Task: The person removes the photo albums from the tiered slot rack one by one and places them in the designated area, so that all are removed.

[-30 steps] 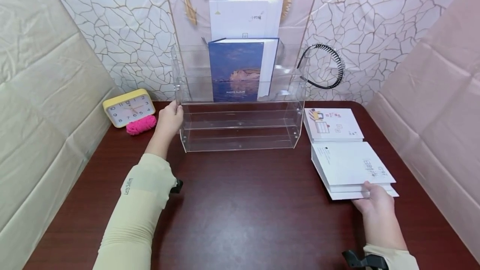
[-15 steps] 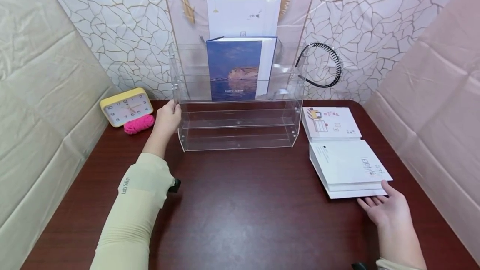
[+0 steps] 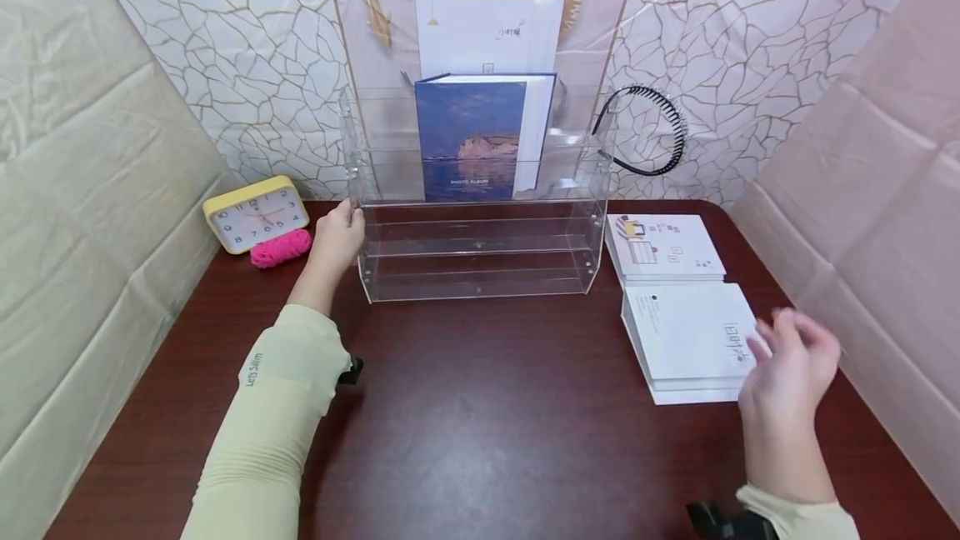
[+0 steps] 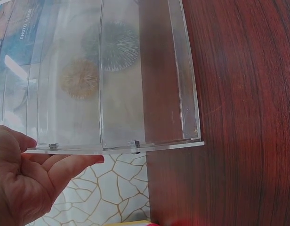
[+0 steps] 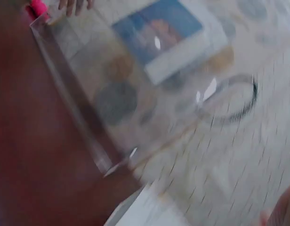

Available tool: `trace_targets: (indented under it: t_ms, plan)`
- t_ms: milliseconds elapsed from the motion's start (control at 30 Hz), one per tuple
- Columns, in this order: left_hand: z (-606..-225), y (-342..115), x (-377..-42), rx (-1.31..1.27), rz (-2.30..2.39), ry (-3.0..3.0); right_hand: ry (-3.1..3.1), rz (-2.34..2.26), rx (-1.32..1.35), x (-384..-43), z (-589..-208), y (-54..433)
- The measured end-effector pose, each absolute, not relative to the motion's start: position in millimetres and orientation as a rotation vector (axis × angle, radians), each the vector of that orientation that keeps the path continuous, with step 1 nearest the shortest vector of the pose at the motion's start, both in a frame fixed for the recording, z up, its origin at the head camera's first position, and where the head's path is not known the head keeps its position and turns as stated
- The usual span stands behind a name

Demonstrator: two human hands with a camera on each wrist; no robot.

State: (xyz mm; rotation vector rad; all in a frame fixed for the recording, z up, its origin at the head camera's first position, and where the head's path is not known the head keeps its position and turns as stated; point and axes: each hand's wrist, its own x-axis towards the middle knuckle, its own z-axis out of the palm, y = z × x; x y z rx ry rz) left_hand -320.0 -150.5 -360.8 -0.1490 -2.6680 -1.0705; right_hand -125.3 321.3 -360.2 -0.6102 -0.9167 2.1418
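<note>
My left hand (image 3: 339, 233) holds the left side panel of a clear acrylic rack (image 3: 480, 286); in the left wrist view the thumb lies on one side of the panel and the fingers on the other. A blue photo album (image 3: 468, 136) stands in the rack's upper tier, with a taller white album (image 3: 487, 32) behind it. My right hand (image 3: 787, 390), blurred, is raised at the right edge of a white album pile (image 3: 686, 332), fingers loosely bent and nothing in them. Beyond that pile lies another white album (image 3: 667, 244) with a yellow cartoon on its cover.
A black toothed headband (image 3: 678, 132) hangs from the rack's upper right side. At the back left, a yellow-framed clock (image 3: 255, 211) leans behind a pink yarn bundle (image 3: 281, 249). The dark red table (image 3: 480, 423) is bounded by draped cloth at both sides and a patterned backdrop.
My right hand has let go of the near white albums, drawn back, then risen at their right edge. Those albums have turned slightly. My left hand stays on the rack.
</note>
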Motion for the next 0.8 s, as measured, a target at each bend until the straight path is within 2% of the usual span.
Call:
trace_targets:
  t_ms: [167, 300, 433, 567, 800]
  plan:
    - [-361.5, -152.6, -319.8, -0.143, -1.074, -2.676, -1.249, 2.08, 0.211, -161.8, -315.4, 276.3]
    - [-361.6, -153.6, -320.1, -0.139, -1.069, -2.677, -1.663, 1.91, 0.46, -202.4, -287.8, 245.7]
    - [-361.2, -153.4, -321.6, -0.145, -1.065, -2.683, -1.934, 1.787, 0.471, -249.4, -268.7, 221.0]
    - [-360.5, -151.5, -322.5, -0.145, -1.071, -2.676, -2.094, 1.738, 0.34, -290.2, -257.2, 202.0]
    - [-360.0, -150.4, -320.4, -0.131, -1.074, -2.673, -2.175, 1.638, 0.094, -330.2, -257.7, 183.4]
